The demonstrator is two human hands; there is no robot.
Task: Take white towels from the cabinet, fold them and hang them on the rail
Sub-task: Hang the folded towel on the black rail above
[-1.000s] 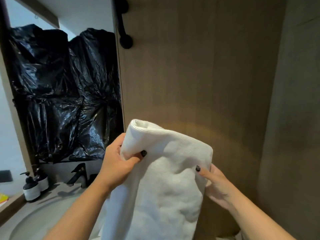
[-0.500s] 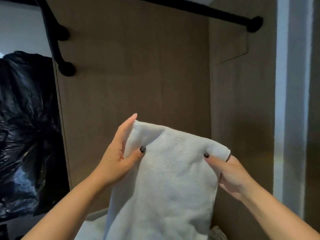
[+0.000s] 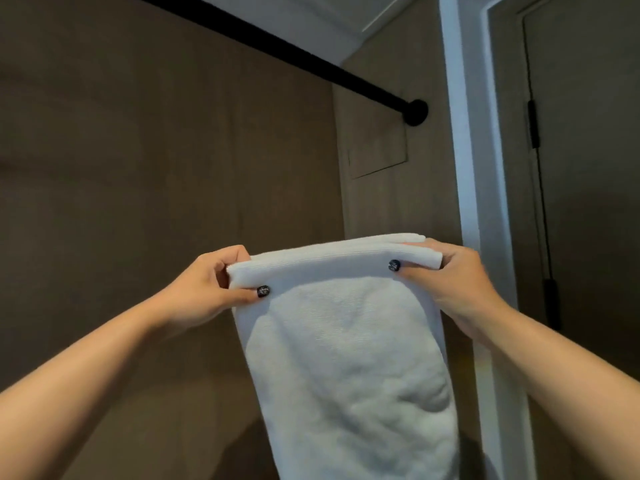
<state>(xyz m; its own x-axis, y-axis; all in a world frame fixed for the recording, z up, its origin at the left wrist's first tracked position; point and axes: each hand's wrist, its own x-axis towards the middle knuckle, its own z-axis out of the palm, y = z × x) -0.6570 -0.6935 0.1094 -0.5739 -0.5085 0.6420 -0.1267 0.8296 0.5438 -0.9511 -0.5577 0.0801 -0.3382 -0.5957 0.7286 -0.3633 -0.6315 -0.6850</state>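
A folded white towel hangs in front of me, its top fold held level at chest height. My left hand pinches the top left corner, thumb in front and fingers behind. My right hand pinches the top right corner the same way. A black rail runs overhead from the upper left to a round wall mount at the right. The towel's top edge is well below the rail and apart from it.
Brown wood panelling fills the wall behind the towel. A small access panel sits in the side wall under the rail mount. A white door frame and a dark door stand to the right.
My view has tilted up and to the right; the black bags and sink have left the frame. Both hands have raised the towel and pulled its top edge straight and level.
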